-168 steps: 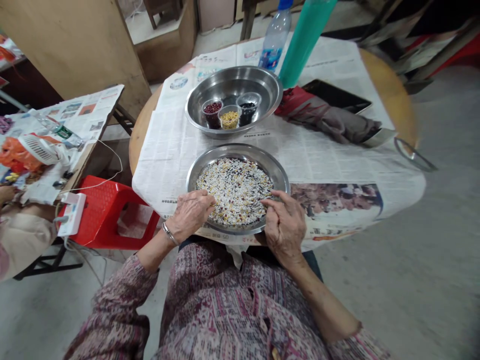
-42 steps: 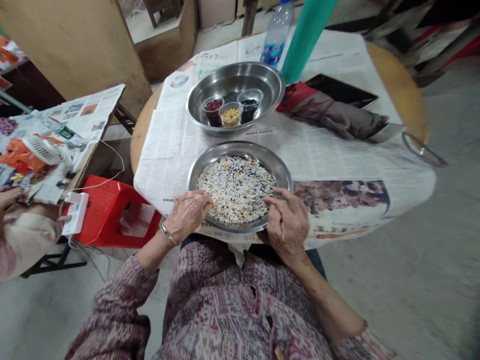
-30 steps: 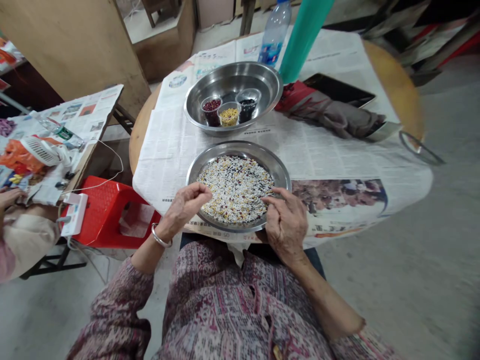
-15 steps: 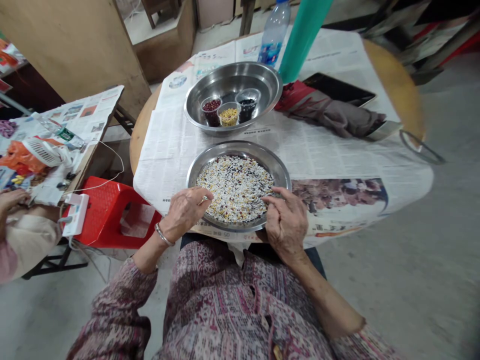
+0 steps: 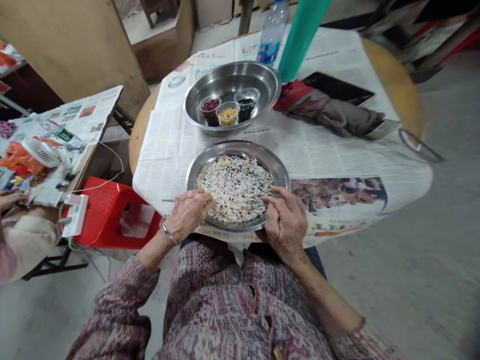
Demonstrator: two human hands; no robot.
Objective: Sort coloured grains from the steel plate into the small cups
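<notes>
A steel basin (image 5: pixel 279 172) lies near the table's front edge, holding mixed white, black, yellow and dark red grains (image 5: pixel 234 185). Over its left rim reaches my left hand (image 5: pixel 188 214), thumb and fingertips pinched together above the grains. My right hand (image 5: pixel 287 220) is at the right rim, its fingers curled and thumb against them, tips close to the grains. Whatever either pinch holds is too small to make out. Behind stands a larger steel basin (image 5: pixel 258 75) with three clear cups: red beans (image 5: pixel 210 106), yellow kernels (image 5: pixel 227 117) and black beans (image 5: pixel 246 106).
Newspaper (image 5: pixel 337 150) covers the round table. At the back are a plastic bottle (image 5: pixel 272 37), a green cylinder (image 5: pixel 303 37), a dark tablet (image 5: pixel 337 89) and a folded umbrella (image 5: pixel 330 110). On the left are a red stool (image 5: pixel 108 215), a power strip (image 5: pixel 75 216) and another person's hand (image 5: pixel 13 199).
My left hand has turned a little, and its thumb and finger have come together where a gap showed before. My right hand has stayed nearly still.
</notes>
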